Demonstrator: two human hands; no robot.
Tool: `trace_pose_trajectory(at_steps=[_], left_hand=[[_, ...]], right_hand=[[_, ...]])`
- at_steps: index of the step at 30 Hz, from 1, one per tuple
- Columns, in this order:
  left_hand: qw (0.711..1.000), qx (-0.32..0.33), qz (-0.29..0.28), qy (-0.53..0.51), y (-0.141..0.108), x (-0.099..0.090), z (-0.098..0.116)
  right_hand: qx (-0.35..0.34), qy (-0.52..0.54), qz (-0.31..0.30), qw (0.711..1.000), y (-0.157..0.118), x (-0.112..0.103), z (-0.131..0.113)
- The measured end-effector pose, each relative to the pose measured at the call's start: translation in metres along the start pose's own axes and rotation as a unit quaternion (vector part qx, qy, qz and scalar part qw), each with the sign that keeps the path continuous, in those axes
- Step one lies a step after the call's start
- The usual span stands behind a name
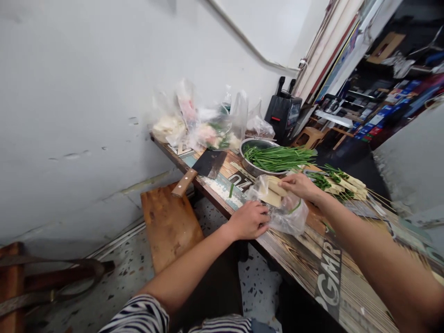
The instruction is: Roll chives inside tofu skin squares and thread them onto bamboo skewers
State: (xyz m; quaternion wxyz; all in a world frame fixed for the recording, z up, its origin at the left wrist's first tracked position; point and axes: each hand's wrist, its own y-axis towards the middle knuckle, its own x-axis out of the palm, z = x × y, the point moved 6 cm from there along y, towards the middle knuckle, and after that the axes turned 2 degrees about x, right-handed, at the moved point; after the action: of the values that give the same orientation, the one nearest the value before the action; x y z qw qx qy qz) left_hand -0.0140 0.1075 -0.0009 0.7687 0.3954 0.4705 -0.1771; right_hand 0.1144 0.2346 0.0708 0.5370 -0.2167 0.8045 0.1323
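Note:
Pale yellow flat sheets [273, 195] lie in a crumpled clear plastic bag [289, 221] at the table's near edge. My right hand [301, 186] pinches the upper edge of the sheets. At the bag's left side, my left hand [250, 219] has curled fingers on the plastic. Just behind the bag stands a metal bowl [245, 165] heaped with long green chives [277, 157]. To the right lie skewered pale rolls with green stuffing [342, 185], their sticks pointing right.
A cleaver [209, 164] rests on the table [294, 256], its wooden handle over the near edge. Filled plastic bags [197, 127] and a black device [283, 115] stand along the wall. A wooden stool [169, 226] is below left.

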Motion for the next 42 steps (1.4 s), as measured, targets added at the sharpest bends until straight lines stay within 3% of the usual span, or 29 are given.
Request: trace_pose_trajectory(at_steps=[4, 9, 11, 14, 16, 18, 21, 24, 28, 31, 33, 35, 38, 40, 42], left_hand=[[1.0, 0.001, 0.006, -0.01, 0.002, -0.001, -0.001], [0.999, 0.001, -0.004, -0.037, 0.005, -0.005, 0.001], [0.999, 0.003, 0.002, -0.042, 0.004, -0.008, 0.003], [0.999, 0.014, -0.006, -0.036, 0.005, -0.009, 0.006], [0.999, 0.009, -0.035, -0.019, 0.008, -0.004, 0.004], [0.998, -0.001, -0.063, 0.0, 0.011, 0.001, 0.0], [0.998, 0.017, -0.058, 0.01, 0.012, 0.0, 0.001], [0.999, 0.051, 0.003, -0.004, 0.008, -0.015, 0.013], [0.994, 0.047, 0.093, 0.019, 0.011, -0.033, 0.039], [0.992, 0.11, 0.024, 0.058, 0.029, -0.016, 0.063], [0.99, 0.114, -0.021, 0.086, 0.042, 0.0, 0.062], [0.989, 0.093, -0.051, 0.103, 0.051, 0.012, 0.047], [0.987, 0.063, -0.121, 0.09, 0.052, 0.023, 0.007], [0.983, 0.066, -0.159, 0.062, 0.047, 0.022, -0.017], [0.986, 0.053, -0.154, 0.043, 0.041, 0.014, -0.03]], right_hand=[[0.025, 0.071, 0.064, 0.995, -0.02, -0.029, -0.006], [0.095, 0.194, 0.129, 0.968, -0.061, -0.069, 0.014], [0.116, 0.143, 0.168, 0.968, -0.088, -0.087, 0.023], [0.11, -0.067, 0.256, 0.958, -0.142, -0.103, 0.022], [0.073, -0.214, 0.289, 0.93, -0.177, -0.088, 0.015], [0.022, -0.303, 0.266, 0.915, -0.206, -0.047, 0.011], [-0.046, -0.352, 0.141, 0.924, -0.236, 0.036, 0.017], [-0.018, -0.338, 0.135, 0.931, -0.256, 0.075, 0.028], [-0.016, -0.293, 0.18, 0.939, -0.262, 0.066, 0.026], [-0.024, -0.264, 0.213, 0.94, -0.254, 0.052, 0.021], [-0.032, -0.255, 0.209, 0.944, -0.246, 0.055, 0.021], [-0.033, -0.249, 0.187, 0.95, -0.24, 0.067, 0.026], [-0.032, -0.245, 0.156, 0.956, -0.24, 0.08, 0.033], [-0.04, -0.244, 0.151, 0.957, -0.239, 0.074, 0.033], [-0.061, -0.234, 0.159, 0.957, -0.228, 0.053, 0.027]])
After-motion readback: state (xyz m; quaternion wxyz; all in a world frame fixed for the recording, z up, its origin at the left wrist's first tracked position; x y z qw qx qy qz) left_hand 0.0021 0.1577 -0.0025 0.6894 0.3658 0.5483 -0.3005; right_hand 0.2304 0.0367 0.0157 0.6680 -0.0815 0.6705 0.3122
